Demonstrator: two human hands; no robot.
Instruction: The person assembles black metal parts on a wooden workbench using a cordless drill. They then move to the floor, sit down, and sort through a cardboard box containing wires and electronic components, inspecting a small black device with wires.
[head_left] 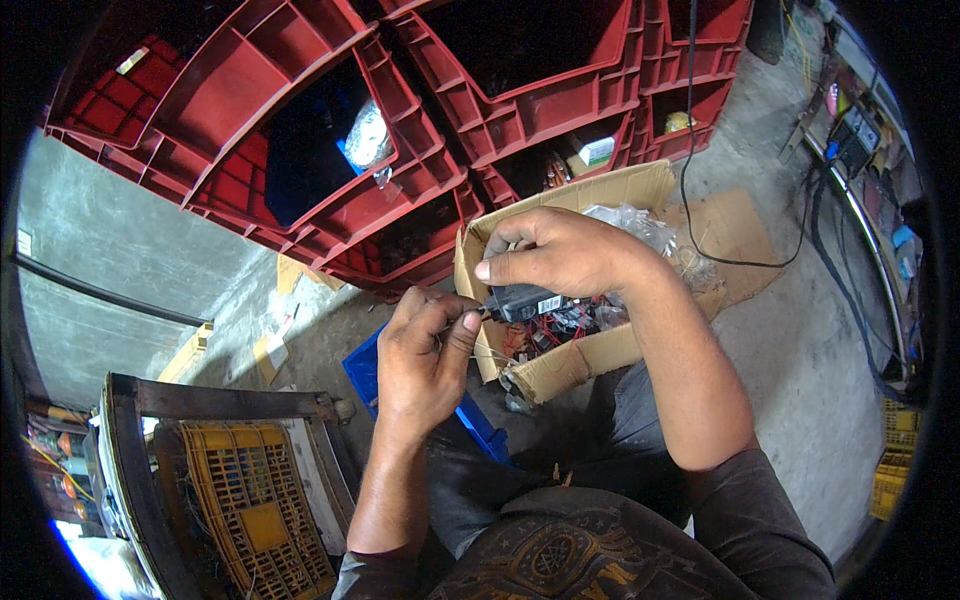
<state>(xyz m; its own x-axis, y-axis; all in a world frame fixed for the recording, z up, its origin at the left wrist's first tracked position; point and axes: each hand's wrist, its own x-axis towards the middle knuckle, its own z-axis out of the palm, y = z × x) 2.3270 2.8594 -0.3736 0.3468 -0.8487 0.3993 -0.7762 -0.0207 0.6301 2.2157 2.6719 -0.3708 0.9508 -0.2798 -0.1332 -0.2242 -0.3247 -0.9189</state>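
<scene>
Over an open cardboard box [560,372], both my hands work close together. A small black plastic case [520,304] with a white label lies just below my right hand [575,252]. That hand is closed, thumb against bent fingers; what it pinches is hidden. My left hand [425,345] is closed too, thumb and forefinger pinching a short dark lead [485,313] at the case's left end. Beneath them the box holds tangled red and black wires [550,335], dark small parts and clear plastic bags [640,228].
Stacked red plastic crates [520,125] rise beyond the box. A blue bin [485,430] sits by my legs. At left is a dark frame holding a yellow crate [240,470]. A black cable [740,262] hangs down at right, near a cluttered shelf [860,200].
</scene>
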